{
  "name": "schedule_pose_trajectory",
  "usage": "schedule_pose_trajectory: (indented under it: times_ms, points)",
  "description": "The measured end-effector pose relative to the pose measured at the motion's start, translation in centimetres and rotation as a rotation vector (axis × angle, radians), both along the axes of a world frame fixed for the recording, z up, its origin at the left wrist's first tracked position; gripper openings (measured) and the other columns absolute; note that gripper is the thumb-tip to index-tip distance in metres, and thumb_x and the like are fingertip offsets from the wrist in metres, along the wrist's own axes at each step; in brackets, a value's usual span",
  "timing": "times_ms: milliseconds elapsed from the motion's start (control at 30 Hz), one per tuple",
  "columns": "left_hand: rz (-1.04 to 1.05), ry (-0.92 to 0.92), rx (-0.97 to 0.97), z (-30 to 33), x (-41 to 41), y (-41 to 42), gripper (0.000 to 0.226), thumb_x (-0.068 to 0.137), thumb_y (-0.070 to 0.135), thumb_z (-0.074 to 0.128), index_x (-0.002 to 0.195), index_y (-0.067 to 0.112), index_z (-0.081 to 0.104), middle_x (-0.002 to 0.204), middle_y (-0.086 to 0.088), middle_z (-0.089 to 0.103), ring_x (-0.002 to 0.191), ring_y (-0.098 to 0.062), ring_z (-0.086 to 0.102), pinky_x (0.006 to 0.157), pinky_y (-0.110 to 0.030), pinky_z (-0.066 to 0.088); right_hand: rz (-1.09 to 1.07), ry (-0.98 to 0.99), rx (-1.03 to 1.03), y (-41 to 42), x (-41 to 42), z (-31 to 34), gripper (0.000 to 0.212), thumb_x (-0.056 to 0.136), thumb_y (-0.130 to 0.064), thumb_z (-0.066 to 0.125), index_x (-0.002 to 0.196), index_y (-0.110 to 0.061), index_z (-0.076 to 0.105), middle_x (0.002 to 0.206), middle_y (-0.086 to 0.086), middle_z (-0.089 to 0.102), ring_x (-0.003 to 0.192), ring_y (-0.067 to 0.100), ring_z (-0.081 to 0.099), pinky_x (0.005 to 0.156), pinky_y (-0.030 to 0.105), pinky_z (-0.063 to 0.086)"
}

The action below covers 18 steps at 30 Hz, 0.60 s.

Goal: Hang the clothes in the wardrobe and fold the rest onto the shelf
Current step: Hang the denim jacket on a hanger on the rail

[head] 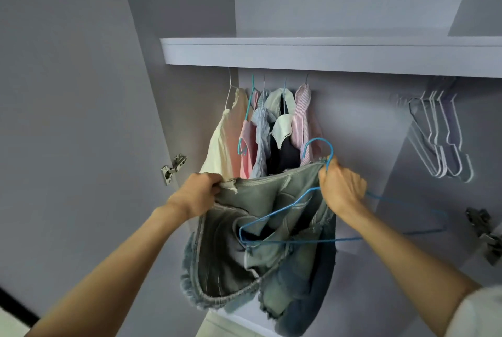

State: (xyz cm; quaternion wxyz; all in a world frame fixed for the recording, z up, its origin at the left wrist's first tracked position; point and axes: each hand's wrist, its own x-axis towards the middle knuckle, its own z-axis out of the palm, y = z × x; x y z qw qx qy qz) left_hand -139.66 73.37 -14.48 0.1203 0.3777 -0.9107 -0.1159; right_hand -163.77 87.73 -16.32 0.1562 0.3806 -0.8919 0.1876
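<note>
Frayed denim garment (260, 241) held up at centre frame, below the hung clothes (269, 130).

My left hand (198, 190) grips its waistband edge; my right hand (342, 187) pinches the other edge together with a blue hanger (312, 217). Bare wardrobe back lies between the clothes and the empty hangers (440, 132) at right, under the shelf (326, 54).

head view: looking forward and slightly up into the wardrobe from the person's head | facing the shelf (326, 55), which is crossing the upper frame | sitting close, forearms reaching in from below the shelf | no second view sharing the scene
</note>
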Motion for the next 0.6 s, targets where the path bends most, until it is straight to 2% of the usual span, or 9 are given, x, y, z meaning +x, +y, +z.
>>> schedule_pose_trajectory:
  times_ms: [67,133,200,300,433,500,533,600]
  points:
    - [-0.064,0.128,0.006,-0.2,-0.4,0.8,0.017,0.091,0.003,0.046,0.093,0.007,0.062,0.083,-0.009,0.061,0.075,-0.023,0.043,0.066,-0.025,0.030,-0.034,-0.018,-0.017,-0.5,-0.1,0.0,0.025,0.098,-0.019,0.035,0.114,-0.003,0.046,0.096,0.021,0.067,0.089,0.041,0.063,0.066,0.037,0.036]
    - [-0.145,0.234,0.136,-0.4,-0.9,1.7,0.021,0.087,-0.003,0.048,0.095,0.008,0.064,0.075,0.000,0.058,0.070,-0.017,0.048,0.066,-0.021,0.032,-0.052,-0.050,-0.040,-0.9,-0.2,0.0,0.027,0.099,-0.020,0.037,0.117,-0.002,0.046,0.104,0.021,0.064,0.093,0.043,0.063,0.071,0.040,0.043]
    - [-0.239,0.257,0.324,-0.5,-1.3,2.8,0.028,0.082,-0.011,0.048,0.092,0.010,0.064,0.076,0.000,0.060,0.068,-0.010,0.053,0.068,-0.022,0.040,-0.041,-0.067,-0.056,-1.2,0.0,-0.2,0.029,0.098,-0.021,0.039,0.118,-0.002,0.048,0.110,0.020,0.060,0.094,0.044,0.062,0.075,0.044,0.045]
    - [-0.318,0.266,0.524,-0.8,-1.7,4.2,0.033,0.081,-0.015,0.046,0.088,0.012,0.062,0.078,0.000,0.061,0.074,-0.014,0.054,0.074,-0.027,0.045,-0.005,-0.036,-0.044,-1.4,0.5,-0.7,0.028,0.098,-0.022,0.040,0.116,-0.002,0.050,0.111,0.018,0.057,0.090,0.044,0.062,0.071,0.045,0.045]
    - [-0.384,0.365,0.678,-0.6,-2.0,5.6,0.032,0.084,-0.015,0.047,0.085,0.013,0.062,0.070,0.004,0.059,0.065,-0.008,0.051,0.067,-0.023,0.041,-0.033,-0.006,0.026,-0.8,0.0,-2.2,0.030,0.100,-0.023,0.036,0.116,-0.004,0.052,0.111,0.015,0.055,0.089,0.043,0.063,0.070,0.043,0.045]
    - [-0.401,0.411,0.704,0.2,-2.0,5.7,0.032,0.085,-0.013,0.048,0.086,0.016,0.063,0.071,0.004,0.059,0.063,-0.004,0.050,0.064,-0.019,0.038,-0.080,-0.057,-0.035,-0.4,-0.6,-2.9,0.032,0.100,-0.025,0.036,0.112,-0.001,0.054,0.111,0.018,0.056,0.090,0.044,0.062,0.073,0.045,0.046]
    - [-0.440,0.372,0.704,0.5,-1.9,5.8,0.030,0.086,-0.010,0.051,0.087,0.017,0.063,0.072,0.007,0.060,0.064,-0.001,0.051,0.065,-0.016,0.039,-0.106,-0.108,-0.100,-0.3,-0.7,-3.1,0.034,0.100,-0.026,0.037,0.111,0.001,0.055,0.111,0.021,0.057,0.092,0.046,0.061,0.075,0.046,0.045]
    - [-0.570,0.091,0.638,0.8,-1.9,6.1,0.018,0.089,0.007,0.060,0.091,0.025,0.064,0.077,0.014,0.062,0.069,0.004,0.054,0.067,-0.012,0.041,-0.106,-0.185,-0.224,-0.3,-0.6,-3.0,0.032,0.099,-0.024,0.040,0.112,-0.001,0.058,0.108,0.025,0.061,0.093,0.047,0.060,0.076,0.046,0.045]
